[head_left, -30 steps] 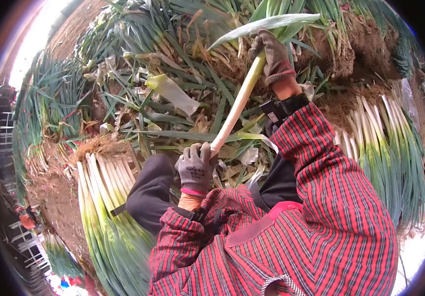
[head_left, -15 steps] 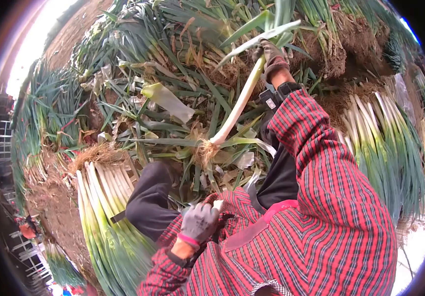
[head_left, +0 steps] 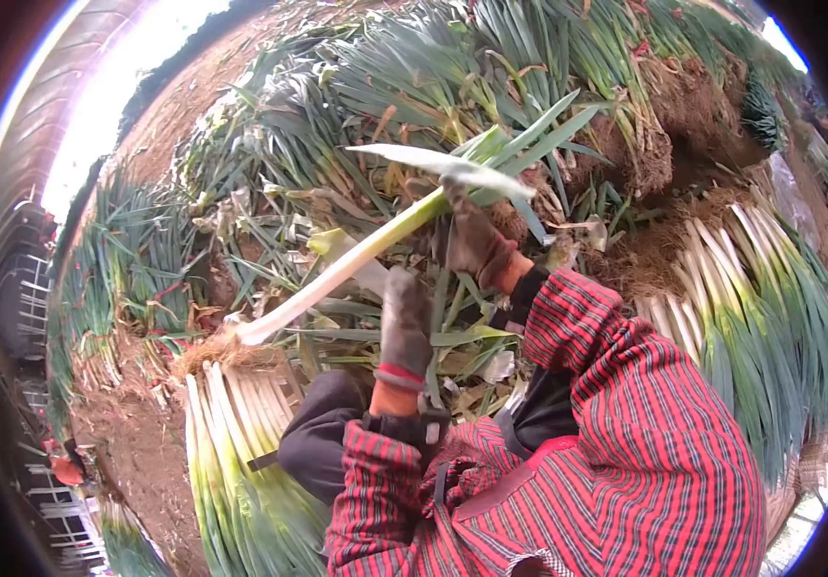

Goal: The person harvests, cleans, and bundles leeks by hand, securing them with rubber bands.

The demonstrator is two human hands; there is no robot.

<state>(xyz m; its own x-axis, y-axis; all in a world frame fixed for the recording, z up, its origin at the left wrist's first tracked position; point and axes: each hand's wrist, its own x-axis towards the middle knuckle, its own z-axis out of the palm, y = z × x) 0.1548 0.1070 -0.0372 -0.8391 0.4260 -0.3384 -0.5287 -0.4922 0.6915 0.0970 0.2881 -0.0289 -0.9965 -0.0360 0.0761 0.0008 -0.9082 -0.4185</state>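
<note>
A long green onion (head_left: 342,269) with a white stem slants from upper right to lower left. My right hand (head_left: 476,240), in a dark glove, is closed round it just below the leaves. Its root end hangs over the tidy bundle of green onions (head_left: 241,442) at my left. My left hand (head_left: 406,322), in a grey glove with a red cuff, is raised just below the stem. Its fingers are blurred, and whether they touch the stem cannot be seen. Loose leaf trimmings (head_left: 471,361) lie beneath both hands.
Another trimmed bundle of green onions (head_left: 755,308) lies at my right. Untrimmed green onions (head_left: 414,72) are heaped across the back, and more plants (head_left: 135,240) stand at the left. Bare soil (head_left: 140,442) shows beside the left bundle.
My right hand has come down and left, swinging the green onion's root end toward the left bundle. My left hand has risen from my lap to near the stem.
</note>
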